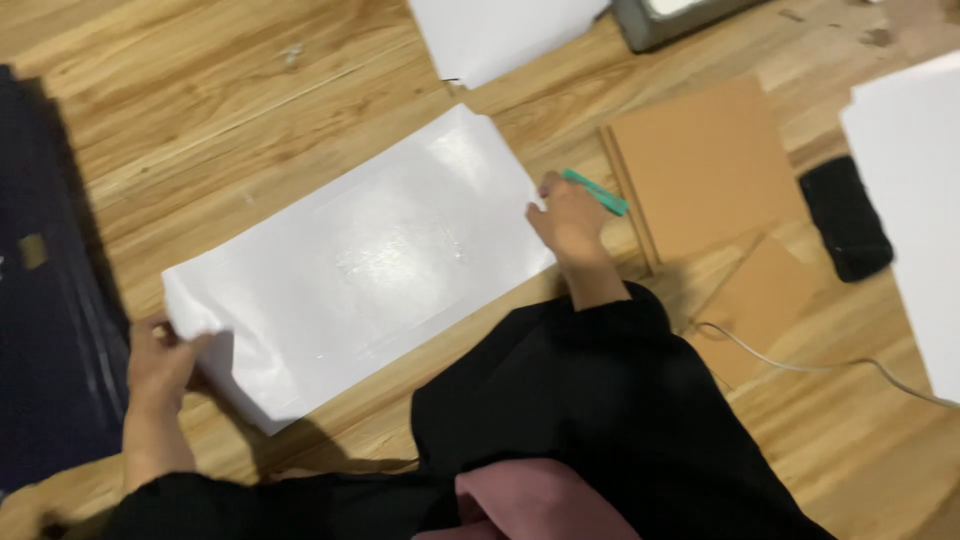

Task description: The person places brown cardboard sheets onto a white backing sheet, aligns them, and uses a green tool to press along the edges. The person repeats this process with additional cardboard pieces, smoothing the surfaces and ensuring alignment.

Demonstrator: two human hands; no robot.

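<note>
The wooden plank floor (250,110) carries everything here. Lying on it at a slant is the large glossy white paper sheet (360,265), the landmark for the rest. Left of the sheet runs a dark navy fabric strip (50,300). Below the sheet sit the person's black sleeves (590,400), with a fold of pink cloth (540,505) beneath them. Far right of the sheet lies another white sheet (915,200), and above the sheet's upper corner a third white sheet (500,35) lies beside a grey box (670,20), cut off by the frame. Just right of the sheet rests a flat brown cardboard panel (700,165), with a smaller brown cardboard piece (765,300) below it. Further right is a small black oblong object (845,215), and a thin white cable (800,365) trails across the planks.

The left hand (160,365) pinches the sheet's lower left corner, fingers curled over the lifted edge. The right hand (570,220) presses on the sheet's right edge, closed around a slim green pen-like tool (597,192) that points away from the sheet toward the cardboard panel.
</note>
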